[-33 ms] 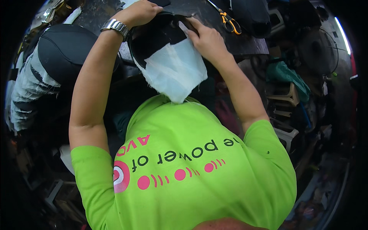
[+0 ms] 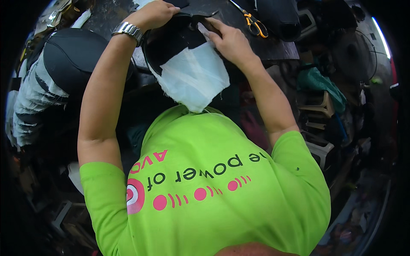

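A black sewn piece (image 2: 164, 45) with a curved edge lies at the near side of the dark table, and its white fabric backing (image 2: 196, 77) with a frayed border hangs down toward my shirt. At its far left edge, the fingers of my left hand (image 2: 156, 15) are closed on the black rim. My right hand (image 2: 232, 45) pinches the far right part of the rim between thumb and fingers. A narrow black end pokes out past the right fingertips. Something pale covers or lies along the right thumb. The underside of the piece is hidden.
Orange-handled scissors (image 2: 255, 26) lie on the table (image 2: 279, 50) right of my right hand. A stack of black padded pieces (image 2: 74, 53) with frayed white edges stands at the left. On the right are a plastic stool (image 2: 322, 104), a green bag (image 2: 318, 83) and a fan (image 2: 352, 55).
The narrow black end now sticks up past my right fingertips, and my right hand has shifted slightly. The white backing has moved a little; my left hand stays in place.
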`<state>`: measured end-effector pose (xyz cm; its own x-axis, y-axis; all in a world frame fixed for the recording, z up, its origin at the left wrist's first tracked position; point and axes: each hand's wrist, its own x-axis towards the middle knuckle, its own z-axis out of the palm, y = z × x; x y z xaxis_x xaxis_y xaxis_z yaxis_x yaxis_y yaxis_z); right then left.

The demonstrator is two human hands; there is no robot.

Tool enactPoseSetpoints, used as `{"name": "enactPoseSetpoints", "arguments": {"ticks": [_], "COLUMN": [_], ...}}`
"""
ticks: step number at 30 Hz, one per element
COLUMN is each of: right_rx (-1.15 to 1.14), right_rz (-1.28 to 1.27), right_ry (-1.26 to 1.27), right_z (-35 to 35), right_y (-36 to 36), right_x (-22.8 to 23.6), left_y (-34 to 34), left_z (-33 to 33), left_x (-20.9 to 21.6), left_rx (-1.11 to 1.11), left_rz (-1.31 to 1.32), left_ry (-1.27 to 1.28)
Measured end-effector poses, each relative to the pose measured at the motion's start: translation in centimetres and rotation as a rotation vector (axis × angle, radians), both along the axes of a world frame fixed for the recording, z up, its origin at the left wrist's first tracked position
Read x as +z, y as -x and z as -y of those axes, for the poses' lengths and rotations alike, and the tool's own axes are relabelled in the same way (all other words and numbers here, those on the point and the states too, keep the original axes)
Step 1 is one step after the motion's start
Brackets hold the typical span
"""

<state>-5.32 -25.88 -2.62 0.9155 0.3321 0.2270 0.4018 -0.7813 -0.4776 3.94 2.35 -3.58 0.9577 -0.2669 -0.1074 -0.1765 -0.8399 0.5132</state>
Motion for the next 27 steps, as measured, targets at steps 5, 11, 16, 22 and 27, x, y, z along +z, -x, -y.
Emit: {"name": "enactPoseSetpoints", "arguments": {"ticks": [5, 11, 16, 22, 27], "right_rx": [-0.018, -0.263, -0.250, -0.067, 0.249], "right_rz": [-0.073, 0.292, 0.319, 0.315, 0.328], "right_ry": [-0.711, -0.234, 0.196, -0.247, -0.375], "right_z": [4.1, 7.8, 8.6, 6.4, 2.3], "right_y": [-0.1, -0.8, -1.0, 1.2, 5.6], "right_x": [1.2, -1.7, -4.7, -1.3, 2.8], "left_y": [4.6, 15.0, 19.2, 22.2, 22.9], "left_z": [0.9, 6.3, 11.3, 9.2, 6.4], "left_x": [10.7, 13.2, 2.0, -4.2, -3.7], "left_rx": [0.061, -0.040, -0.274, -0.472, -0.323], "left_rz": [0.622, 1.317, 1.199, 0.847, 0.821], "left_ry": [0.175, -0.241, -0.285, 0.006, 0.299]}}
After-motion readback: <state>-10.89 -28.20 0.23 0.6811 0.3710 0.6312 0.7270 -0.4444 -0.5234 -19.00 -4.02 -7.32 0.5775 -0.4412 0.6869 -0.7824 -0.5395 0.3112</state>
